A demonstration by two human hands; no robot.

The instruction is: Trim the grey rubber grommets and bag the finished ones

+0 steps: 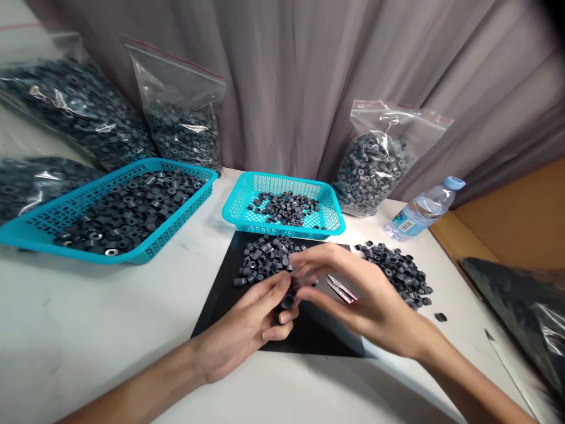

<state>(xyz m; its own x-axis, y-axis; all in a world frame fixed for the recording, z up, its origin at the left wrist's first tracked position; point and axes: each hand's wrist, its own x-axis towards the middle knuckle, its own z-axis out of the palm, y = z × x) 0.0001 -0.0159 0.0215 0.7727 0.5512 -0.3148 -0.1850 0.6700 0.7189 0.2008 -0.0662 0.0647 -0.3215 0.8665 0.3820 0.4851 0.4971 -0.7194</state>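
Note:
My left hand (256, 318) is closed around several small dark grey plastic caps (286, 302), one showing its hollow round end between thumb and fingers. Close beside it, my right hand (348, 288) reaches over with thumb and fingers apart, the tips slightly blurred near the held caps. Both hands are above a black mat (309, 335). A heap of similar caps (265, 256) lies on the mat behind my left hand. Small scissors or snips with pink handles (341, 288) rest on the mat, partly behind my right hand.
Two blue baskets (176, 221) (282, 228) hold grey parts. Another pile (399, 274) is at right, with a loose cap (440, 317). Bags of parts (180, 132) (371, 168) stand behind. A water bottle (421, 212) and a thin pointed tool (507, 368) are at right.

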